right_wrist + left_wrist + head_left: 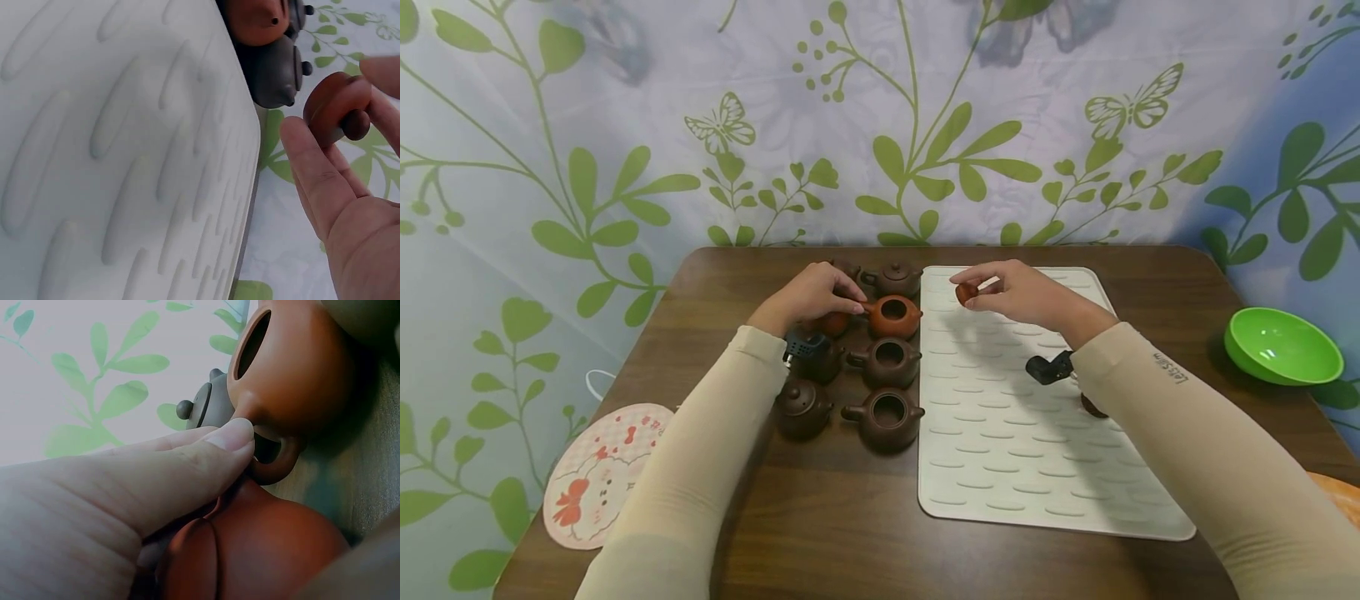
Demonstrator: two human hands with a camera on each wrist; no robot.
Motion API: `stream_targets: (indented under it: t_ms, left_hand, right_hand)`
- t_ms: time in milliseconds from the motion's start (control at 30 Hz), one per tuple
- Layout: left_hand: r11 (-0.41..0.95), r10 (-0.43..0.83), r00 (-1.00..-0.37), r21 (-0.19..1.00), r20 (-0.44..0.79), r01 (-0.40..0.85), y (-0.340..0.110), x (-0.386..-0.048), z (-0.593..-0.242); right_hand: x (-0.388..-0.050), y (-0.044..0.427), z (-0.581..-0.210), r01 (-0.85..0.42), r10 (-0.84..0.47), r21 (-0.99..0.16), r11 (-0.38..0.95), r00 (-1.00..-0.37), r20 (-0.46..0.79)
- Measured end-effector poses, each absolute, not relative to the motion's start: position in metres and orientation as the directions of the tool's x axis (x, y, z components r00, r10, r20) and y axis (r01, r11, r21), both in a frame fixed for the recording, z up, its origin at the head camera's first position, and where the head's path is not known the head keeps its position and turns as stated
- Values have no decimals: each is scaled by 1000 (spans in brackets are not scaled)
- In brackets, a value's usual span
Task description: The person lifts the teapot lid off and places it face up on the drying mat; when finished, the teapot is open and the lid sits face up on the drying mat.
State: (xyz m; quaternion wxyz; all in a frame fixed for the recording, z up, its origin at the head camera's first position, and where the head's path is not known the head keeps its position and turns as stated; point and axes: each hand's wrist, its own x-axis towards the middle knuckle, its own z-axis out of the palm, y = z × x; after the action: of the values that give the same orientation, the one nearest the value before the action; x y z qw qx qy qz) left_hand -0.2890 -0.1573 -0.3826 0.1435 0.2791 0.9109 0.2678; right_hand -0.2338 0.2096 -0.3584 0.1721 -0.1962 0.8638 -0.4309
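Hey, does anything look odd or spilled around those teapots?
Nothing looks spilled or damaged. Two dark brown teapots in front stand lidless, unlike the lidded teapot beside them. The orange teapot is open too, but the right hand holds a similar-colored lid.

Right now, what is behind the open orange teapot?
Behind the orange teapot stands a dark teapot with its lid on, then the leaf-patterned backdrop. The lid hides that pot's inside.

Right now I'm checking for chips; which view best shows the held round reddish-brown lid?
Right wrist: the lid looks large, its round knob visible. Head shows it small, less detailed; left wrist doesn't show it.
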Motion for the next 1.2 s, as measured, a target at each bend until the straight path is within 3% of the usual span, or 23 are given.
stream_targets:
  t_ms: [267, 1200]
  left_hand:
    - [695, 591, -800, 567, -102, 441, -157, -290, -383]
    - [693, 589, -803, 570, -94, 442, -155, -290, -385]
  right_hand:
    - [-234, 219, -352, -108, -433, -872, 478, -893, -127]
    - [-228, 268, -353, -147, -369, -744, 652, -918, -143]
